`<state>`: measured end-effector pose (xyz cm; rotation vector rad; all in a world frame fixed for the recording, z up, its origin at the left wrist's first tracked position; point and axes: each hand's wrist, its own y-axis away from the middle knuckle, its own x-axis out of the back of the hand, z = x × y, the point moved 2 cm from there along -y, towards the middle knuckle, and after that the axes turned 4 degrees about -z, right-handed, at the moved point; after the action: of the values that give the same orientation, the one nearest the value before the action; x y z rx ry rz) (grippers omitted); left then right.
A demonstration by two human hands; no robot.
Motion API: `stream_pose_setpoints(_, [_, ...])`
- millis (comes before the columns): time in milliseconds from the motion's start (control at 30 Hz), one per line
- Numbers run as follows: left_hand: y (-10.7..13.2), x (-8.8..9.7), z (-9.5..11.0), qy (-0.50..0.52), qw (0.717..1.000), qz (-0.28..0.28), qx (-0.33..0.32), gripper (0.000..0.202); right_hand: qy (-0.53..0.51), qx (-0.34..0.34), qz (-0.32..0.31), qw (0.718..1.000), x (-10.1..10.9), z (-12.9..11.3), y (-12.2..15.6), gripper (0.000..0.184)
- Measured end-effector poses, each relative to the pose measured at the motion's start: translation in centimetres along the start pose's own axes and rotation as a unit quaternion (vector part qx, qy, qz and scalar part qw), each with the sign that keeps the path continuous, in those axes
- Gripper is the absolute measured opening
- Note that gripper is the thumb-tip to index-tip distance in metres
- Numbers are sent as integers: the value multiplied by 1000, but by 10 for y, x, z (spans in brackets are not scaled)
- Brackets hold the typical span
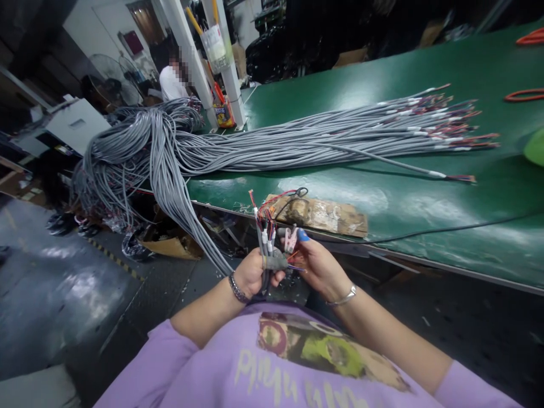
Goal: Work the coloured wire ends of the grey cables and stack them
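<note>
My left hand (254,273) is closed around a bundle of grey cables (208,246), low in front of my body and just off the bench's near edge. A grey wrap covers its thumb. Above the fist stick up white sleeves (270,245) and thin red, black and orange wire ends (264,217). My right hand (323,267) is close beside it, finger and thumb pinched on a small pale pink clip-like piece (290,240); its exact kind is unclear. Blue covers the right thumb tip. Loose orange and purple wires (296,265) lie by the right fingers.
A long bundle of grey cables (272,147) lies along the green bench (408,204) and hangs over its left end. Near the front edge is a worn wooden block (331,215). A black cord (425,232) crosses the bench. Behind stand a white post (229,85) and a person (172,84).
</note>
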<state>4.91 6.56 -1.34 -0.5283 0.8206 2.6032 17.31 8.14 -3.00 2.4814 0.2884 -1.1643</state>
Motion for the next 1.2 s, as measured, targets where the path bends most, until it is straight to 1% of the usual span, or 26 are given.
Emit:
stream_pose_setpoints(233, [0, 2, -5, -19, 999, 13, 30, 32, -6, 17, 8, 1000, 2, 4, -3, 33])
stream_pose_setpoints(367, [2, 1, -6, -22, 999, 22, 38, 32, -23, -11, -1, 1000, 1, 6, 0, 34])
stream_pose_setpoints(467, [4, 0, -4, -32, 999, 16, 35, 30, -27, -24, -16, 999, 1, 6, 4, 35])
stream_pose_setpoints(600, [13, -2, -4, -32, 999, 16, 27, 35, -28, -36, -39, 998, 3, 4, 7, 38])
stream_pose_setpoints(667, [20, -3, -6, -28, 999, 24, 11, 37, -28, -43, -42, 998, 4, 2, 7, 39])
stream_pose_setpoints(733, [26, -4, -8, -29, 999, 38, -15, 37, -25, -43, -38, 998, 4, 0, 6, 34])
stream_pose_setpoints(833, [30, -8, -11, -39, 996, 61, -52, 38, -16, -27, -21, 999, 4, -1, 4, 21])
stream_pose_setpoints(867, [31, -10, -11, -41, 995, 72, -62, 39, -11, -23, -18, 1000, 3, -1, 3, 21])
stream_pose_setpoints(933, [30, -12, -10, -40, 992, 94, -80, 40, 7, -9, -14, 1000, 2, 0, 4, 26])
stream_pose_setpoints(1000, [28, -15, -9, -33, 989, 110, -91, 40, 42, 36, 5, 998, 1, 1, 6, 31])
stream_pose_setpoints(1100, [23, -18, -7, -30, 989, 115, -91, 40, 98, 136, 62, 984, 0, 1, 11, 34])
stream_pose_setpoints(1133, [22, -18, -7, -32, 989, 116, -91, 40, 101, 146, 66, 982, -1, 1, 11, 35])
stream_pose_setpoints(1167, [21, -19, -6, -32, 988, 119, -92, 40, 93, 136, 56, 985, -2, 3, 11, 36])
stream_pose_setpoints(1200, [21, -19, -6, -32, 988, 122, -94, 40, 77, 113, 35, 990, -3, 5, 10, 37])
